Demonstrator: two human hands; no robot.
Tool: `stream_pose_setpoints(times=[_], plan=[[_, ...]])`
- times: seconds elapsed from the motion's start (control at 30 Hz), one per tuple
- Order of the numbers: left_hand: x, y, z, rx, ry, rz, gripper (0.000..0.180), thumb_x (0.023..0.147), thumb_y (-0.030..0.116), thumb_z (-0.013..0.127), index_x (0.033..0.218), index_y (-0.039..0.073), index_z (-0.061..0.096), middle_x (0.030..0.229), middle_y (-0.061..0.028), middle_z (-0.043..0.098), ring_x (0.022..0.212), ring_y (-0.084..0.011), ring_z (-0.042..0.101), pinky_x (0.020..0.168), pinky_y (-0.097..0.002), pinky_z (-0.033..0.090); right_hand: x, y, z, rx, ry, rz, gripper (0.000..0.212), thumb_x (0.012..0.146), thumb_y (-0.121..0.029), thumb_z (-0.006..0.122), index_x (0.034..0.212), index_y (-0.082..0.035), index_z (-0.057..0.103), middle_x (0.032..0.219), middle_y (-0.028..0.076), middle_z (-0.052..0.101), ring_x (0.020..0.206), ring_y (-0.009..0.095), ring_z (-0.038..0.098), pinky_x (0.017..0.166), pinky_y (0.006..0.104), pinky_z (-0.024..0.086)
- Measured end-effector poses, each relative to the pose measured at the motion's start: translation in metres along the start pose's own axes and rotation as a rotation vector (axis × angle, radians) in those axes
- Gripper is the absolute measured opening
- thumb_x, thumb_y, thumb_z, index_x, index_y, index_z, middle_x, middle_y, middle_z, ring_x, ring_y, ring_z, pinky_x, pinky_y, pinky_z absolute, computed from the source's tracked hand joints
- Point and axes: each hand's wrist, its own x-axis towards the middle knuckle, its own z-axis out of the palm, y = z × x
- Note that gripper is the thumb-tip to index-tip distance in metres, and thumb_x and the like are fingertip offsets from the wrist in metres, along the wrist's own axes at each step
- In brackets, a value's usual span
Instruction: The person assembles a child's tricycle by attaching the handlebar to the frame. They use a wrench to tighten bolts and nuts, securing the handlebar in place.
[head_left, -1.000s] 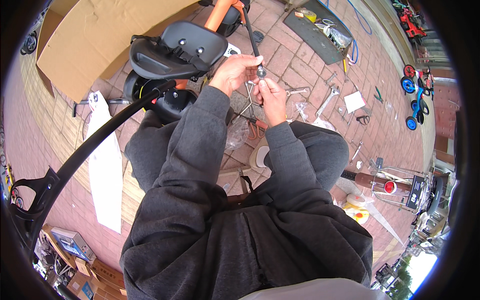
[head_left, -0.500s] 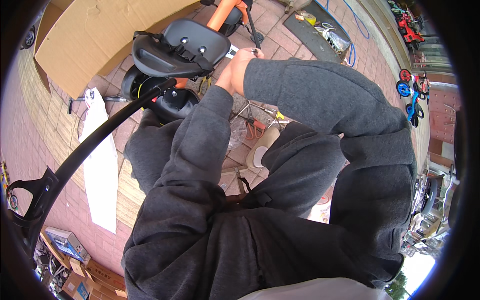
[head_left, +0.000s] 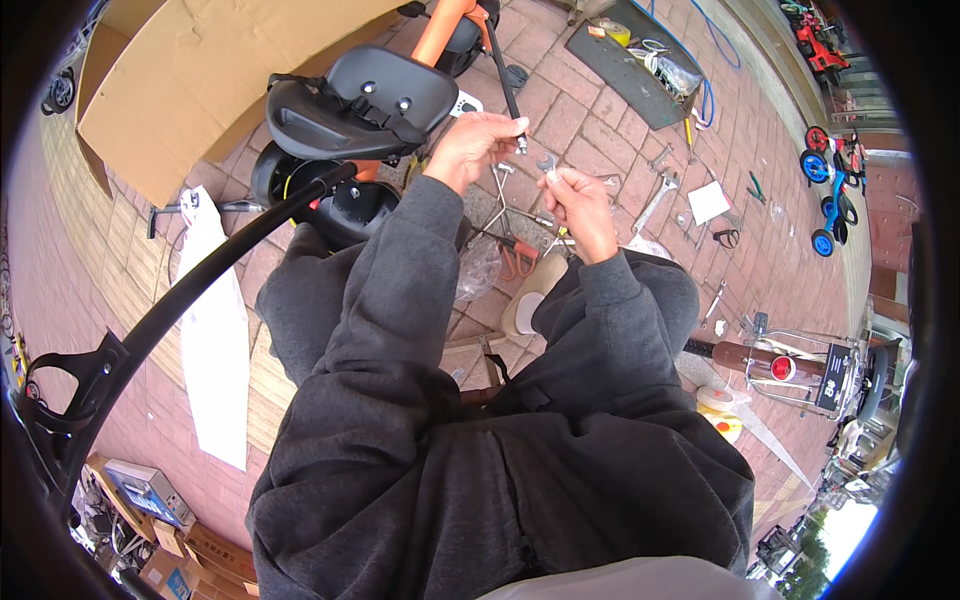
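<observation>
My left hand (head_left: 472,152) is closed at the lower end of a thin black rod (head_left: 505,82), which has a small metal fitting at its tip. The rod comes down beside the orange frame (head_left: 440,32) of a child's ride-on trike. To the left of that hand is the trike's black seat (head_left: 385,95) with straps, wheels partly showing beneath it. My right hand (head_left: 582,208) is closed around a wrench (head_left: 547,163), its open jaw pointing up, a little apart from the rod's tip. Most of the wrench is hidden in the fingers.
On the brick paving lie an adjustable wrench (head_left: 655,203), green-handled pliers (head_left: 757,188), red-handled cutters (head_left: 518,258) and a white paper (head_left: 709,203). A dark tray (head_left: 630,65) holds tape and cables. A large cardboard box (head_left: 220,70) and a curved black bar (head_left: 200,290) are at left.
My right hand has drawn back from the rod's end toward me, bringing the wrench into view. The left hand stays at the rod. My right arm no longer covers the tools on the paving.
</observation>
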Motion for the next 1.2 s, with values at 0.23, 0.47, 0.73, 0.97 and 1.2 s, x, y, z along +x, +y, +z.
stream_pose_setpoints(times=[0.23,0.47,0.73,0.97,1.2], plan=[[0.003,-0.003,0.001,-0.057,-0.024,0.007,0.017,0.078,0.020,0.067,0.082,0.004,0.063,0.072,-0.0007,0.058,0.065,-0.0113,0.052,0.063,-0.0257,0.041,0.011,0.027,0.029,0.351,-0.092,-0.158,0.022,0.091,-0.022,0.049,0.085,-0.003,0.058,0.065,-0.002,0.052,0.053,0.004,0.041,0.046,0.0184,0.032],[0.000,-0.001,-0.003,-0.082,-0.020,-0.011,0.018,0.074,0.019,0.071,0.079,0.004,0.062,0.068,-0.0026,0.059,0.061,-0.0126,0.053,0.059,-0.0255,0.042,0.029,0.045,0.035,0.342,-0.099,-0.234,0.022,0.091,-0.021,0.050,0.085,-0.002,0.060,0.065,-0.003,0.053,0.055,0.003,0.042,0.048,0.0181,0.034],[-0.001,-0.002,-0.009,0.146,0.094,0.043,0.015,0.074,0.015,0.069,0.071,0.002,0.063,0.065,-0.0030,0.058,0.058,-0.0114,0.052,0.054,-0.0238,0.040,0.042,-0.030,-0.004,-0.857,-0.284,-0.392,0.018,0.080,-0.018,0.058,0.080,-0.001,0.063,0.057,0.007,0.053,0.056,0.013,0.052,0.052,0.0327,0.041],[-0.002,-0.009,-0.012,0.126,0.116,0.132,0.010,0.077,0.012,0.063,0.070,0.004,0.062,0.065,-0.0017,0.057,0.055,-0.0079,0.048,0.051,-0.0224,0.037,0.050,-0.103,0.052,-1.801,-0.556,-0.517,0.022,0.073,-0.016,0.060,0.091,-0.005,0.066,0.084,0.013,0.065,0.079,0.029,0.063,0.063,0.0369,0.050],[-0.016,0.002,-0.010,0.154,0.105,0.028,0.017,0.077,0.022,0.066,0.072,0.006,0.063,0.065,0.0027,0.055,0.061,-0.0074,0.050,0.056,-0.0209,0.038,0.069,-0.072,-0.009,-0.113,-0.326,-0.017,0.020,0.079,-0.025,0.065,0.077,-0.006,0.057,0.052,-0.007,0.037,0.042,0.002,0.030,0.036,0.0198,0.020]])
